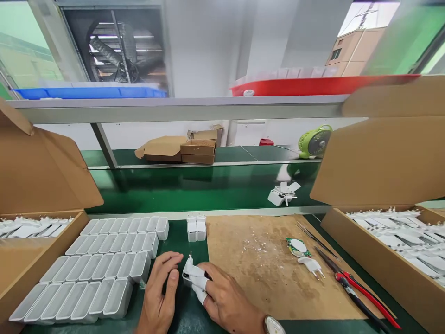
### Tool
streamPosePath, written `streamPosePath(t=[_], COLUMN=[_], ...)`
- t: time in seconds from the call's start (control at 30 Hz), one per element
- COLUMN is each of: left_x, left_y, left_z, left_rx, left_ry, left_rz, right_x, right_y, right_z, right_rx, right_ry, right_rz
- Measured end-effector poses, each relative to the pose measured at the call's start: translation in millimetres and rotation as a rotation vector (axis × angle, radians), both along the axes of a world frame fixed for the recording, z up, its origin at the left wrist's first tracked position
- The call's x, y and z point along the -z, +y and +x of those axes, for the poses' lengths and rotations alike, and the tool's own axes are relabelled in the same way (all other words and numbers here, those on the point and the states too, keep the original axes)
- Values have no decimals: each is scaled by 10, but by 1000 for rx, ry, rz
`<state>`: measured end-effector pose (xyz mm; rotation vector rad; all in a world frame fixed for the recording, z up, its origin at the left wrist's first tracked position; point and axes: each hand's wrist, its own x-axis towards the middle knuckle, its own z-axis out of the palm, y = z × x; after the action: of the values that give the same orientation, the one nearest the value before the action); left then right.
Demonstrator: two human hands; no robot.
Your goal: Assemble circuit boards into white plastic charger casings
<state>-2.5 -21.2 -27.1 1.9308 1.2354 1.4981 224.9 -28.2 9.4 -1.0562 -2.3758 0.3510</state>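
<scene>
- Between the two hands, a small white part [189,269] sat at the right hand's [227,294] fingertips, which gripped it.
- Just beside it, the left hand [160,288] was loosely open, fingers bent.
- Leftward stood rows of white cases [120,297].
- Rightward, a brown sheet [243,278] bore a green circuit board [299,247] and red-and-black pliers [341,277].
- Farther right, an open carton [368,247] held white pieces [399,232].

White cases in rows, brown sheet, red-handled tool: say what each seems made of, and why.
The white cases look like molded plastic with a soft sheen: thin, even walls and rounded corners. The brown sheet is probably cardboard or thick paper, matte and stained. The red-handled tool seems metal at its dark, slim end; its smooth red grip suggests plastic or rubber.
</scene>
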Motion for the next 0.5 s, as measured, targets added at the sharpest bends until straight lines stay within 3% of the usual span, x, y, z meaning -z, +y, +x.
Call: streamPosePath(t=[0.13, 0.37, 0.5], left_x=[-90, -184, -265], left_y=[-60, -79, -100], left_z=[47, 66, 149], left_rx=[83, 24, 74], left_ry=[125, 102, 124], left_rz=[53, 174, 172], right_x=[16, -36, 41], right_y=[1, -9, -12], right_z=[12, 6, 2], right_rx=[-11, -7, -3], right_ry=[7, 1, -18], right_rz=[16, 84, 88])
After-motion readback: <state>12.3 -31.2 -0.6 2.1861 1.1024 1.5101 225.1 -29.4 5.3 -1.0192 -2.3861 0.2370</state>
